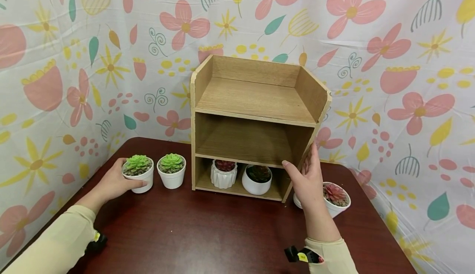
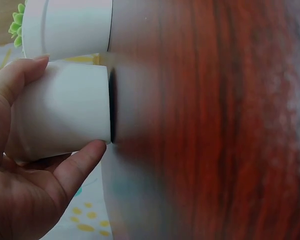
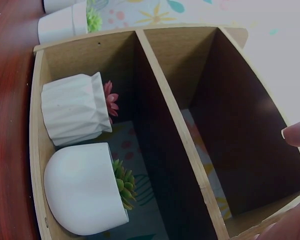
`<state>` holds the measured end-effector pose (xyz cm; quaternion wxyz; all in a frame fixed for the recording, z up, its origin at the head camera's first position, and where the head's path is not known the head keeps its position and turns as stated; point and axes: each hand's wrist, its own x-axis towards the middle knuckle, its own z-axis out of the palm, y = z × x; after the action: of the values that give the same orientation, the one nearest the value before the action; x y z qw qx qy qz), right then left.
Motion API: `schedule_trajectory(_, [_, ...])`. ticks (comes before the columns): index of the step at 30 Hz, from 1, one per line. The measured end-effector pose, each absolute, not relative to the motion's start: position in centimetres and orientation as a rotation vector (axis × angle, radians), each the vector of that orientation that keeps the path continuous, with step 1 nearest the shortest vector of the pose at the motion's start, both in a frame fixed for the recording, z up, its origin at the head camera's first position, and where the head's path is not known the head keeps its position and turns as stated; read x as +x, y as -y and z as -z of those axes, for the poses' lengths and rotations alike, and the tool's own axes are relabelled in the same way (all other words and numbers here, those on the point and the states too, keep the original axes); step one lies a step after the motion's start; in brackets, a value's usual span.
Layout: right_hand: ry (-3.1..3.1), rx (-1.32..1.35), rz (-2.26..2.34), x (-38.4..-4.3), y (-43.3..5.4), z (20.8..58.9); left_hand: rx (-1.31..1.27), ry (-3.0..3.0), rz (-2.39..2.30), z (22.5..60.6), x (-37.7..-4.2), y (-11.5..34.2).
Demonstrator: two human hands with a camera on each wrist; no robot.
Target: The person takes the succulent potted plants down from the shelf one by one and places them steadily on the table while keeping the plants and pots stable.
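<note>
Pinching a pot, the left hand likely steadies it; the right hand (thumb spread from fingers) seemingly braces the shelf.

The pot in the left hand is white, its succulent bright green. The shelf at the right hand shows tan wood grain; beside that hand, a plant is pinkish red. Below both, the table is reddish brown; behind them, a white backdrop carries pink, yellow and teal florals.
</note>
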<state>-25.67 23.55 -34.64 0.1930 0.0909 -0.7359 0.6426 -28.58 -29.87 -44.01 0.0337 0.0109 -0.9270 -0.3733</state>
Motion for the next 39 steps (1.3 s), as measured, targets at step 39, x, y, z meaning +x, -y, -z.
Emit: schedule_trajectory(39, [2.008,0.235,-1.821,-25.15,-23.65,33.97,-0.051,2.951,1.101,43.77,-27.8,30.75])
